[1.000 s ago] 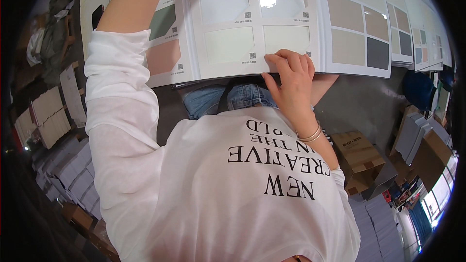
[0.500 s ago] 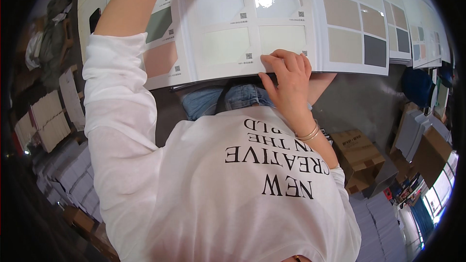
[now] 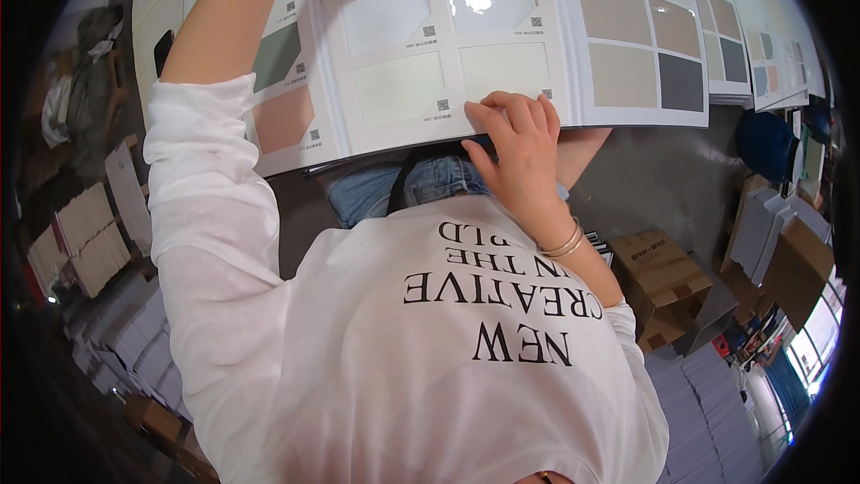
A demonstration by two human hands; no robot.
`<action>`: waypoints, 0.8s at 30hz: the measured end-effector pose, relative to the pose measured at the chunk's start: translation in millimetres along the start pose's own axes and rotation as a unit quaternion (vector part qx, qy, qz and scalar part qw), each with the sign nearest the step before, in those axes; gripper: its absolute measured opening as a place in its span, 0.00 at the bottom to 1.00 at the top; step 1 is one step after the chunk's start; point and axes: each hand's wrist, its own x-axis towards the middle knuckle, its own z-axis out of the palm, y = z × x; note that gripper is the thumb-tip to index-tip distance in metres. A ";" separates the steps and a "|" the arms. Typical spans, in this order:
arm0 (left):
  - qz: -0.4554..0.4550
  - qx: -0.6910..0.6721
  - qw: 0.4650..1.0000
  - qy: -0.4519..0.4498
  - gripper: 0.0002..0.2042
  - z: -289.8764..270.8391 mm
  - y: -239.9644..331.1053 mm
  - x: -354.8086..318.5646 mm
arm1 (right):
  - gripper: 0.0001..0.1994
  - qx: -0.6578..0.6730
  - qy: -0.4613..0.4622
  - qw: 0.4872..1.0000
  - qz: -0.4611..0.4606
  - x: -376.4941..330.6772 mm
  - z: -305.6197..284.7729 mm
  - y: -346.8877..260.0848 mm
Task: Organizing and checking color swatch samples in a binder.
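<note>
A wide colour sample book (image 3: pixel 452 52) lies opened across the table edge before me, its white board pages set with framed pale, green and pink swatches. My right hand (image 3: pixel 522 152) rests on its near edge. The bent fingertips touch the page beside a pale swatch (image 3: pixel 503 67), while the thumb stays apart, just in front of the edge. Nothing shows between thumb and fingers. My left forearm (image 3: pixel 231 18) reaches over the left page and out past the top of the picture, so the left hand itself is hidden from sight.
More sample boards (image 3: pixel 719 22) with beige and grey swatches lie to the right. An opened cardboard box (image 3: pixel 658 278) sits on the floor at right, near a blue stool (image 3: pixel 767 142). Paper stacks (image 3: pixel 94 237) stand at left. A dark object (image 3: pixel 163 52) lies by my left forearm.
The whole view has shifted slightly, so the book and boards appear a little further left. My right hand keeps its place on the near edge, and my left arm still reaches forward.
</note>
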 end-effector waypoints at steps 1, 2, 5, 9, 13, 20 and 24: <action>0.003 0.001 1.000 0.005 0.15 0.0 0.4 -0.8 | 0.23 0.005 -0.005 1.000 -0.006 -1.2 -0.9 1.0; 0.005 0.002 1.000 0.010 0.15 0.1 0.5 -1.1 | 0.24 0.011 -0.010 1.000 -0.012 -2.1 -1.5 2.0; 0.000 -0.005 1.000 0.001 0.15 0.8 -1.9 -0.2 | 0.25 0.017 -0.025 0.999 -0.016 -4.0 -2.2 4.4; 0.010 -0.019 1.000 0.003 0.16 3.3 -3.9 1.6 | 0.25 0.012 -0.026 0.999 -0.016 -4.5 -3.3 4.8; 0.006 0.015 1.000 -0.003 0.15 1.0 1.5 -0.8 | 0.28 -0.003 -0.022 0.999 -0.024 -8.2 -3.0 4.9; -0.016 0.017 1.000 -0.003 0.15 -1.3 12.0 -6.4 | 0.26 0.028 0.144 0.989 0.024 -30.6 -8.5 24.0; -0.013 0.003 1.000 0.002 0.15 0.8 1.6 -5.8 | 0.17 -0.010 0.199 0.975 0.097 -35.5 -28.4 68.9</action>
